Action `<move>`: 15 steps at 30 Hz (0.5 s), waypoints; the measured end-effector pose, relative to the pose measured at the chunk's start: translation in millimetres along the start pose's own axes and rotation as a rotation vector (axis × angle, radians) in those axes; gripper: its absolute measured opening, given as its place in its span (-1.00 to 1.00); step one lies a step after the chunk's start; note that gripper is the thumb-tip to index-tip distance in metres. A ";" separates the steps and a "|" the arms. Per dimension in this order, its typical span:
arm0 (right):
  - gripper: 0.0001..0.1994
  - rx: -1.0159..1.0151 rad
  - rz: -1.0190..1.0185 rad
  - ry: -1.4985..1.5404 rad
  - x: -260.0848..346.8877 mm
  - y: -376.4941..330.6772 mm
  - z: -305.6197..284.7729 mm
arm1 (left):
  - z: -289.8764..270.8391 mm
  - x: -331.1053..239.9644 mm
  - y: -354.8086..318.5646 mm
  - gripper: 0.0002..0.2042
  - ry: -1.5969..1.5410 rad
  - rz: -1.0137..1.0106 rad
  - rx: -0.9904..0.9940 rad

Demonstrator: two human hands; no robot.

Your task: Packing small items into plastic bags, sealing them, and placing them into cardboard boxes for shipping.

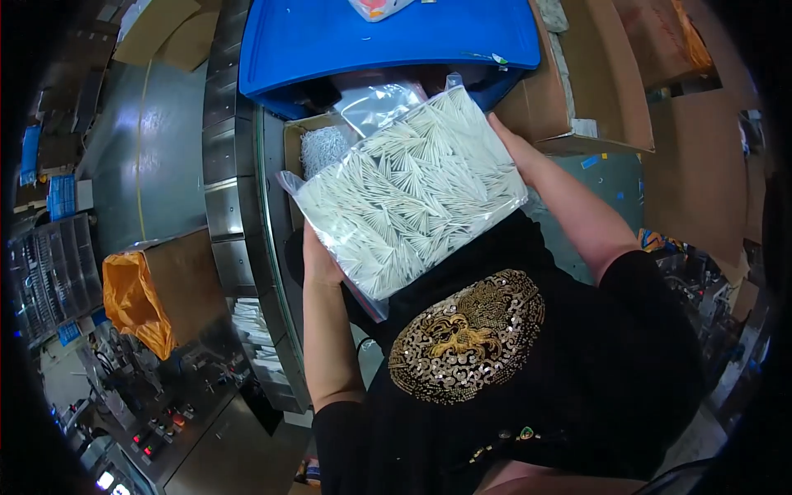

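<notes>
A large clear plastic bag (417, 190) packed with thin white sticks lies tilted between my two hands, in front of my body. My left hand (320, 257) grips its lower left side, with the fingers mostly hidden beneath it. At the upper right edge, my right hand (511, 147) holds the bag, its fingers also partly out of sight. Behind the bag, an open cardboard box (294, 136) shows a bundle of pale, thin pieces (323, 150). Another clear plastic bag or sheet (378, 107) sticks up beside that bundle.
A blue plastic bin (388, 41) stands just beyond the box, a plastic packet on it. Metal conveyor slats (227, 206) run along the left. Further left stands a carton with an orange liner (136, 301). Open cardboard cartons (610, 74) are at the right.
</notes>
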State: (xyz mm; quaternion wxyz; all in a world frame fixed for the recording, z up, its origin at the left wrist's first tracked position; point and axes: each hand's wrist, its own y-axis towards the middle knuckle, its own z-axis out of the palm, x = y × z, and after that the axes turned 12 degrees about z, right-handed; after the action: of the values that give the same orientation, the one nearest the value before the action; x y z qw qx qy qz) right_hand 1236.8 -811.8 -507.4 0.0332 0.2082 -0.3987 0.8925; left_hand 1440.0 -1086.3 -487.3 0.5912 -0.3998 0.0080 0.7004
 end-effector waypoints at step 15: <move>-0.39 0.106 0.030 0.108 -6.3 -21.0 -11.4 | -11.9 6.5 -13.8 -0.37 0.074 0.018 0.023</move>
State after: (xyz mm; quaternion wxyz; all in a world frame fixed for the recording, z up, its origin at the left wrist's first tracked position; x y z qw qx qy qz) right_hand 1243.4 -788.6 -502.0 0.0299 0.1553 -0.3514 0.9228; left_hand 1458.1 -1082.6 -492.8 0.5888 -0.4188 0.0414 0.6901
